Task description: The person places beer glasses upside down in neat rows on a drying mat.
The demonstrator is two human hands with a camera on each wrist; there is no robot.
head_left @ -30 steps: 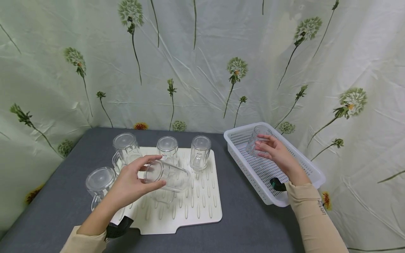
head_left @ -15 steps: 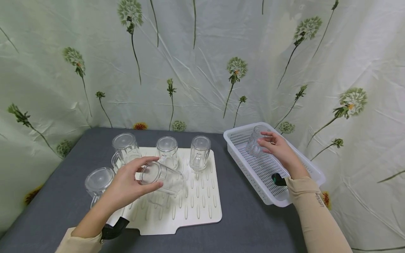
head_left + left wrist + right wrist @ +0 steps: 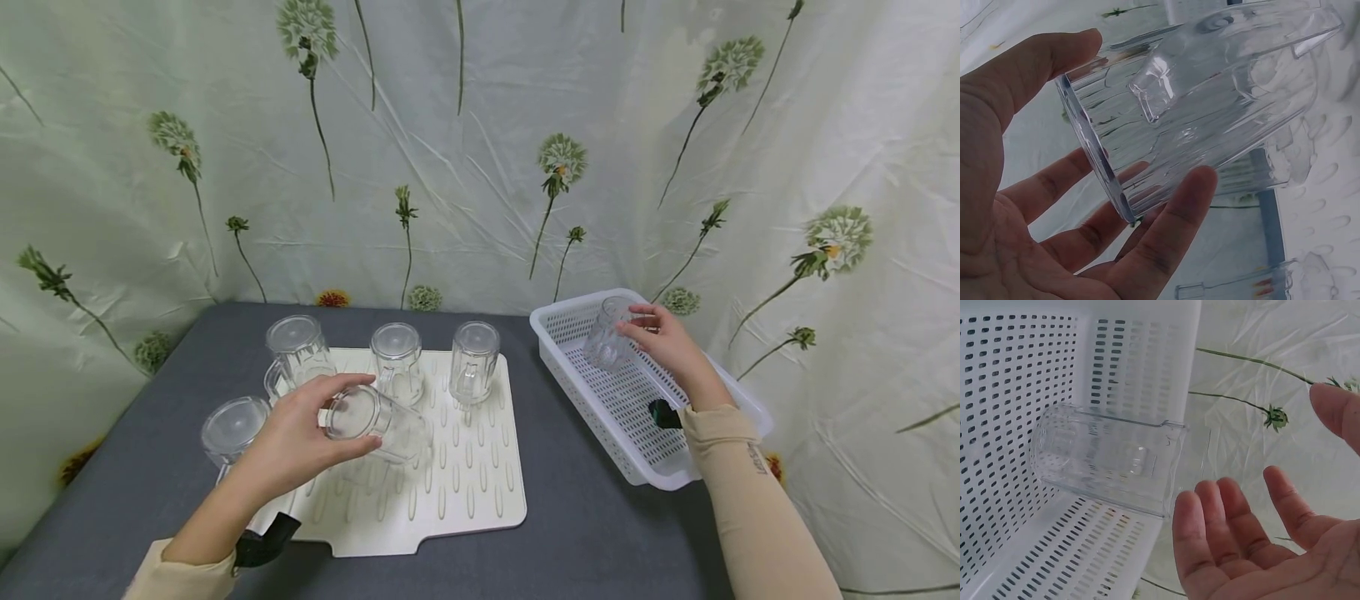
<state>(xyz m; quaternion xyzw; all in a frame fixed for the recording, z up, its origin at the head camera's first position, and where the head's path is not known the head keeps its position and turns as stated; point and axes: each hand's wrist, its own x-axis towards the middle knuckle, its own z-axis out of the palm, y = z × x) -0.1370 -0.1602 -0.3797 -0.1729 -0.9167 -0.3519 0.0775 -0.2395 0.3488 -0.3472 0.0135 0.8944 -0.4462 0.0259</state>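
Note:
My left hand grips a clear glass mug near its base, thumb on one side and fingers on the other. The mug is tipped on its side over the white draining board, its mouth pointing right. In the left wrist view, the ribbed wall of the mug fills the space beyond the fingers. My right hand hovers over the white basket, beside a clear drinking glass standing inside. The right wrist view shows the right fingers apart from that glass, holding nothing.
Upside-down glass mugs stand along the board's back, one at its middle and one at its right. Two more mugs, one at the back left and one nearer, stand left. A flowered curtain hangs behind the table.
My right hand has drawn back to the right from the glass in the basket, which stays in place. My left hand has shifted slightly left with the mug.

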